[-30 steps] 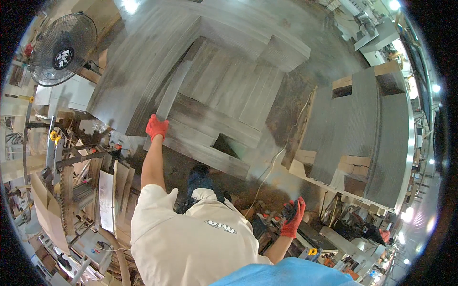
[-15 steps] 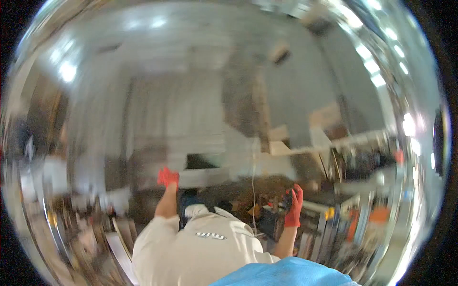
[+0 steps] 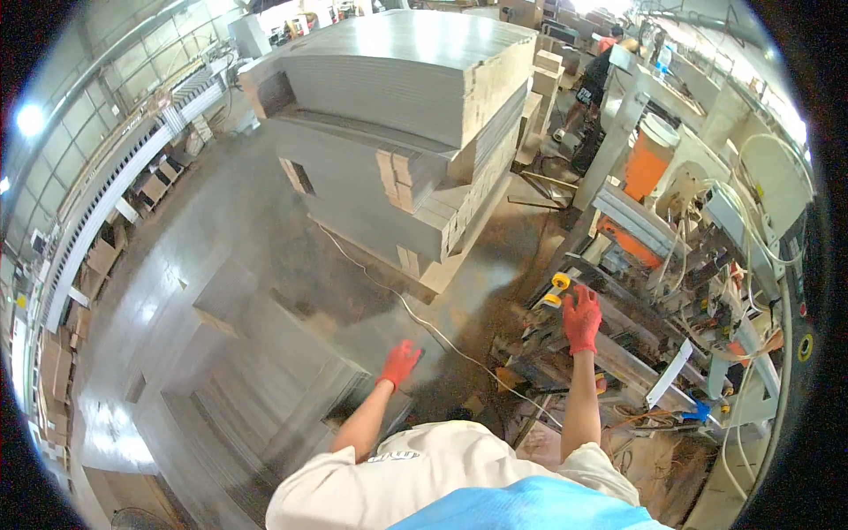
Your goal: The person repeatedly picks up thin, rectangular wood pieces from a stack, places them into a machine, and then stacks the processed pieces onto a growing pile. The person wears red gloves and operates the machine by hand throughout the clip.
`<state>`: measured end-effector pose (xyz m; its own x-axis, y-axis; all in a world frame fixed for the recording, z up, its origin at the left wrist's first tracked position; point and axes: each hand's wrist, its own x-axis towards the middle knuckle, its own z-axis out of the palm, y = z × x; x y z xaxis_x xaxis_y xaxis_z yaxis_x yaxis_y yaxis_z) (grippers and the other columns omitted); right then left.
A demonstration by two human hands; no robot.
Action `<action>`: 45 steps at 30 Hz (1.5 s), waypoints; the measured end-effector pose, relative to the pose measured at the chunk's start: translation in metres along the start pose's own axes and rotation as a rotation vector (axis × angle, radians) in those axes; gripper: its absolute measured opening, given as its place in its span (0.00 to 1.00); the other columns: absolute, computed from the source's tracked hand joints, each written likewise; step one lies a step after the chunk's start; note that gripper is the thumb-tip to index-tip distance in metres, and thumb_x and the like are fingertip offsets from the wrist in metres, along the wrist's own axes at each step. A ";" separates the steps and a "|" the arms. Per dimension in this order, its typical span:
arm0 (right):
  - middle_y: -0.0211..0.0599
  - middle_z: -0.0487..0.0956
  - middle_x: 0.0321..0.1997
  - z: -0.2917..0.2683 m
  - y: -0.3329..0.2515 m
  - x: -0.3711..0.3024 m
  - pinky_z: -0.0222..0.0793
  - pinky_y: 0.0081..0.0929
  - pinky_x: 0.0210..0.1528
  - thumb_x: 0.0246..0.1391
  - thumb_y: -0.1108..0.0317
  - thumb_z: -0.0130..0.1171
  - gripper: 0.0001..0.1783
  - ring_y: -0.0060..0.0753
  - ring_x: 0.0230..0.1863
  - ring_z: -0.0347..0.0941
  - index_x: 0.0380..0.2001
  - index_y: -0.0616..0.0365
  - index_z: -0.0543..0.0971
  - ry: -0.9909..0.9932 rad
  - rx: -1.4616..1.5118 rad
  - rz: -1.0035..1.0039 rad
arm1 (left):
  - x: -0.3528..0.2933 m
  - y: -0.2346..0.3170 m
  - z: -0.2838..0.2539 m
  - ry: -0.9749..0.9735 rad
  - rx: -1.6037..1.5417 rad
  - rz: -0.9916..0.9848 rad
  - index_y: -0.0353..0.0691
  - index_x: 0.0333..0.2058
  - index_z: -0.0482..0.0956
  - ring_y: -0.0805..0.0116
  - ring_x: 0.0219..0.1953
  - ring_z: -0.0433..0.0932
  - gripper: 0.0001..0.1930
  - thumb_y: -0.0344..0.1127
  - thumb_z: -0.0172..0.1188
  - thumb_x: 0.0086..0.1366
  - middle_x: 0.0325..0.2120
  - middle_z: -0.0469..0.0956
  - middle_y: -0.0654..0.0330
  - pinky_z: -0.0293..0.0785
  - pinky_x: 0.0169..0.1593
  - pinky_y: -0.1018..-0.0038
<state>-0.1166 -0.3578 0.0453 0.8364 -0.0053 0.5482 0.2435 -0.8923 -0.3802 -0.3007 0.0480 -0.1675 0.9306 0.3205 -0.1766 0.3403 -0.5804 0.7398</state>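
A red work glove covers my left hand (image 3: pixel 400 364), which hangs over the floor in front of my body. Its fingers look loosely parted, and nothing shows in them. My right hand (image 3: pixel 582 321), gloved in red too, reaches out over the machine (image 3: pixel 623 349) on the right. Those fingers are spread, with nothing visible in the grasp. Just left of the fingertips are yellow rollers (image 3: pixel 556 290); whether the glove touches the machine I cannot tell. Beyond my left hand stands a tall stack of grey panels (image 3: pixel 371 177).
Another pile of grey panels (image 3: pixel 256 397) lies low at my left. A white cable (image 3: pixel 406 305) crosses the floor between the stack and the machine. An orange container (image 3: pixel 647 163) stands farther right. Beyond it, a person in dark clothes (image 3: pixel 594 84) is bent over.
The view has swung round from a blurred one to the tall stack and the machine. My left hand is now nearer the middle of the view, my right hand over the machine.
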 end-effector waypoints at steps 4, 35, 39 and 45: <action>0.47 0.80 0.37 0.030 0.073 0.021 0.72 0.53 0.41 0.64 0.55 0.59 0.14 0.60 0.41 0.76 0.37 0.56 0.78 -0.147 -0.054 0.079 | 0.099 0.078 0.007 0.001 -0.263 0.104 0.38 0.50 0.78 0.51 0.48 0.81 0.23 0.51 0.62 0.68 0.44 0.83 0.50 0.76 0.52 0.61; 0.49 0.81 0.35 0.015 0.027 0.034 0.74 0.53 0.37 0.61 0.53 0.59 0.16 0.61 0.36 0.78 0.30 0.54 0.80 -0.181 0.013 0.260 | 0.555 0.208 -0.085 0.003 -1.565 -0.194 0.47 0.44 0.75 0.60 0.36 0.76 0.18 0.55 0.51 0.73 0.37 0.79 0.60 0.72 0.43 0.60; 0.46 0.82 0.36 0.008 0.039 0.020 0.74 0.51 0.38 0.62 0.55 0.60 0.14 0.59 0.37 0.78 0.31 0.54 0.81 -0.213 -0.017 0.391 | 0.532 0.265 -0.023 0.241 -1.386 -0.050 0.39 0.39 0.82 0.63 0.30 0.82 0.14 0.42 0.53 0.72 0.32 0.85 0.56 0.75 0.35 0.66; 0.47 0.80 0.34 0.022 0.044 0.018 0.71 0.52 0.40 0.63 0.56 0.59 0.14 0.58 0.38 0.76 0.30 0.55 0.79 -0.184 -0.009 0.293 | 0.554 0.264 -0.044 0.196 -1.434 -0.220 0.40 0.39 0.81 0.61 0.28 0.79 0.16 0.47 0.56 0.74 0.33 0.84 0.61 0.76 0.32 0.61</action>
<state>-0.0799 -0.3873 0.0220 0.9448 -0.1815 0.2729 -0.0241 -0.8689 -0.4945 0.2990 0.1052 -0.0413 0.8062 0.4647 -0.3663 -0.0620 0.6820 0.7287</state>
